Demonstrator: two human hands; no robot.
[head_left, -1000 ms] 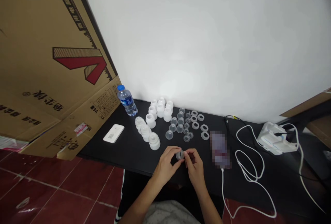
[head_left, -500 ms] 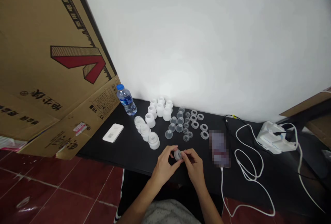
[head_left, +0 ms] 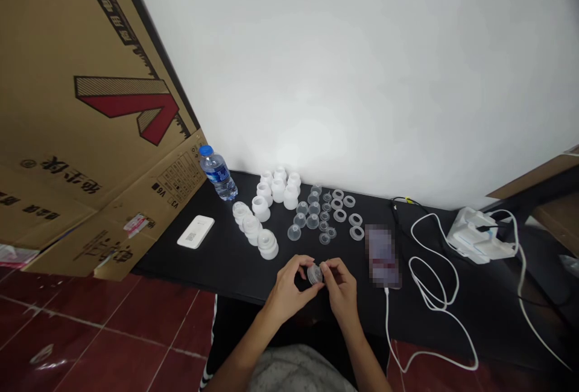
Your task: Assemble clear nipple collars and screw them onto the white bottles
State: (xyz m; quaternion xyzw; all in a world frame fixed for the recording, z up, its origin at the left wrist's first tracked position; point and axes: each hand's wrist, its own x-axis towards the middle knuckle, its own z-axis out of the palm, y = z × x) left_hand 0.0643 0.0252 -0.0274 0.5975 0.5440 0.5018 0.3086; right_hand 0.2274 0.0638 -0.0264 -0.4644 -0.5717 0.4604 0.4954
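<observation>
Barely shifting since half a second ago, the clear plastic piece (head_left: pixel 314 274) is sitting pinched by fingers of the left hand (head_left: pixel 289 289) and right hand (head_left: pixel 342 289) above the near edge of the desk (head_left: pixel 217 268), so I'm guessing it's being fitted together and next is calling for steady pressing.

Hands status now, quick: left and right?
Left hand: closed around a small clear part, thumb and fingers gripping it.
Right hand: closed, fingertips on the same part's right side.
</observation>
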